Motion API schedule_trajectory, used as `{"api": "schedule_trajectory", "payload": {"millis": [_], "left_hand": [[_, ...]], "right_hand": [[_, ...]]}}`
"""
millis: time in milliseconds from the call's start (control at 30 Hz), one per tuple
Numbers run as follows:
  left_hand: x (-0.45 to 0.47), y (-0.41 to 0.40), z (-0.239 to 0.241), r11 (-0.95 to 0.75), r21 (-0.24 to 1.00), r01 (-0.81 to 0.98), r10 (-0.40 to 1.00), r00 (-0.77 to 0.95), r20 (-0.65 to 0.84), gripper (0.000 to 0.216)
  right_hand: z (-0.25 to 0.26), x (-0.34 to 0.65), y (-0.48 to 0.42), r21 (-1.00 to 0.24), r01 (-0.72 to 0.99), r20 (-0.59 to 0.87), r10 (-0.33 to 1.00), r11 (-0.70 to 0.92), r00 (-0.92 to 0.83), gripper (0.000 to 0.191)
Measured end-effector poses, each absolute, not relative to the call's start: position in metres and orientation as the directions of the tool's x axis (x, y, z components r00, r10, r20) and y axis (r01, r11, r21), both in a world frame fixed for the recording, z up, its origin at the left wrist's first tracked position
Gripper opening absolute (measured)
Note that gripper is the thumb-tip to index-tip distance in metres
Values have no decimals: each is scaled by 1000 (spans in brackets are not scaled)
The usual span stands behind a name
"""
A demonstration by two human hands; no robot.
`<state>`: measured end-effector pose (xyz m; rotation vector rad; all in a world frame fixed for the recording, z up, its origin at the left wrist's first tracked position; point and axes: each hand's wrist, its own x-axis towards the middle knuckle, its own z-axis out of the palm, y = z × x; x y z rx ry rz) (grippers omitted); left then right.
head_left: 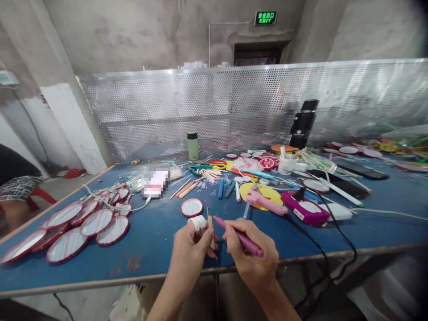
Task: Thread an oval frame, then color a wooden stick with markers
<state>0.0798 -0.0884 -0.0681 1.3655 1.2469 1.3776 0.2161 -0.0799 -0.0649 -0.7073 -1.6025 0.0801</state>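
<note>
My left hand (190, 249) is closed on a slim wooden stick (210, 219), held upright between thumb and fingers. A white ring-like roll (198, 222) sits around or against a finger of the same hand; what it is made of I cannot tell. In my right hand (256, 249) is a pinkish-purple marker (245, 240), gripped like a pen. Its tip points at the stick, very close to it; whether they touch is unclear. Just beyond my left hand lies a round white disc with a red rim (191, 207).
Several red-rimmed discs (68, 245) pile up at the left, near a charging phone (156, 183). A pink glue gun (265, 201) lies on a yellow disc, beside a purple device (304, 208) with black cables. A green bottle (193, 146) stands before the perforated metal screen (160, 111).
</note>
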Motion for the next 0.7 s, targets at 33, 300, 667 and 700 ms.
{"api": "schedule_trajectory", "payload": {"millis": [33,300,667,700], "left_hand": [[80,-89,-68,-182,979,87,978,-85,189,23],[81,-89,-68,-183,981,66,977,-97,189,24],[81,-88,-68,-199,979,40,976,-80,202,23],[81,-88,-69,-200,979,44,976,-78,202,23]], "right_hand": [[-65,216,-80,-444,389,878,479,807,7,11],[-66,215,-79,-430,370,886,464,824,-5,11],[-68,215,-78,-400,326,895,442,857,-65,14],[-67,215,-78,-400,321,895,441,858,-63,13]]}}
